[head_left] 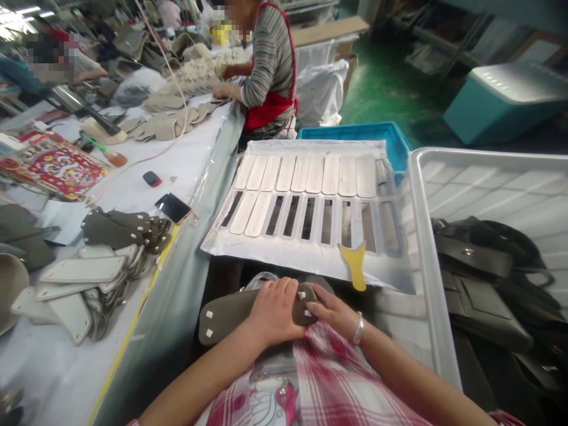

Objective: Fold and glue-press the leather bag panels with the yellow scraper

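A long rounded olive-brown strap piece (233,313) with small white squares near both ends lies across my lap. My left hand (275,307) is laid over its right half, fingers bent around the far edge. At the right end my right hand (331,307) grips the piece, thumb beside a white square. Just ahead stands a white-covered rack (284,245) with rectangular slots. Pale strap pieces (302,173) fill most of its far row, and two more lie in the near row. A yellow scraper-shaped tool (355,266) rests on the rack's near edge.
To the left, a white table (146,165) carries stacked pale pieces (84,269), olive pieces (119,228) and a phone (173,207). On the right stands a large white bin (421,236) holding dark bags (483,296). A co-worker (270,65) sits beyond the rack.
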A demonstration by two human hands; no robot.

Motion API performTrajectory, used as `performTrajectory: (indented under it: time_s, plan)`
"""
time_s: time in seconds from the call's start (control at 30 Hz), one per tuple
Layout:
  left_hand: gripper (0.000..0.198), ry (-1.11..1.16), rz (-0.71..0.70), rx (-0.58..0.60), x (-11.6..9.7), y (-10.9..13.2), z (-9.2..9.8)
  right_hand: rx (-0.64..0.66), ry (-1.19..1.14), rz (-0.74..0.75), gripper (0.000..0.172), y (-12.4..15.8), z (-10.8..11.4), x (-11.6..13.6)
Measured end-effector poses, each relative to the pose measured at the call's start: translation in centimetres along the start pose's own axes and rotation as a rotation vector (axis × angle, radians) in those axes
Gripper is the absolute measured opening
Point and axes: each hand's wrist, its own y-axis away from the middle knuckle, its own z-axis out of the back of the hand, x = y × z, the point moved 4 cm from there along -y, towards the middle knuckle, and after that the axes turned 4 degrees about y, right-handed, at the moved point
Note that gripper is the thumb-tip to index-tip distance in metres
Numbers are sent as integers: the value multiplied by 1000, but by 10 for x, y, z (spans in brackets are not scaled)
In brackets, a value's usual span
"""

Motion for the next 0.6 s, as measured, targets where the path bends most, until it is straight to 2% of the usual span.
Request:
performTrajectory:
  time_s: [0.17, 0.23, 0.33, 0.4, 0.47, 0.53, 0.6]
  plan:
    - [57, 21, 17, 8, -3, -9, -3, -34, -19, 18, 50, -2, 2, 2]
    - [58, 27, 23, 9, -3, -8, -3, -4, -19, 25, 52, -3, 1, 5]
    - [79, 55, -40, 18, -3, -2, 3, 63, 72, 14, 55, -5, 3, 4]
    - [97, 71, -120, -3, 2, 10, 14, 15, 248, 26, 56, -6, 9, 3]
    - [99, 63, -134, -31, 15, 30, 30, -95, 526, 120, 57, -7, 14, 9]
    - [93, 37, -46, -39, 35, 55, 44, -216, 852, 313, 60, -6, 8, 25]
    - [89, 4, 68, -29, 59, 79, 53, -278, 1142, 536, 68, -6, -11, 45]
